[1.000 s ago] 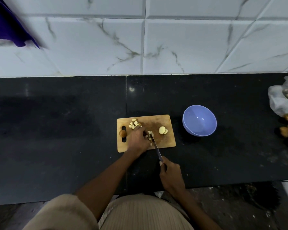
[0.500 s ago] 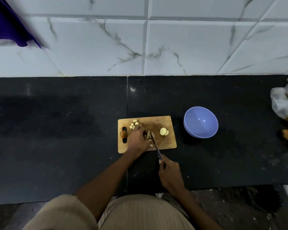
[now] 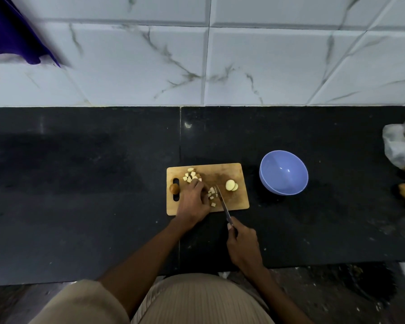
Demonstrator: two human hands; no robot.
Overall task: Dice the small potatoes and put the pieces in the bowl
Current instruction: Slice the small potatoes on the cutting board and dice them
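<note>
Right hand [image 3: 242, 245] gripping knife [image 3: 223, 202], blade amid diced pieces [image 3: 212, 197] on board [image 3: 234, 170]; left hand [image 3: 192, 202] curled, pinning potato; bowl [image 3: 283, 172] beside board

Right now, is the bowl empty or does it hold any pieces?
Empty. The bowl shows only its bare blue inside; the diced pieces lie on the board.

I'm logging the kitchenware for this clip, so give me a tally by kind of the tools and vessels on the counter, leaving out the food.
Cutting board: 1
Knife: 1
Bowl: 1
Plastic bag: 1
Total: 4
The right hand grips the knife; the left hand rests on the board.
</note>
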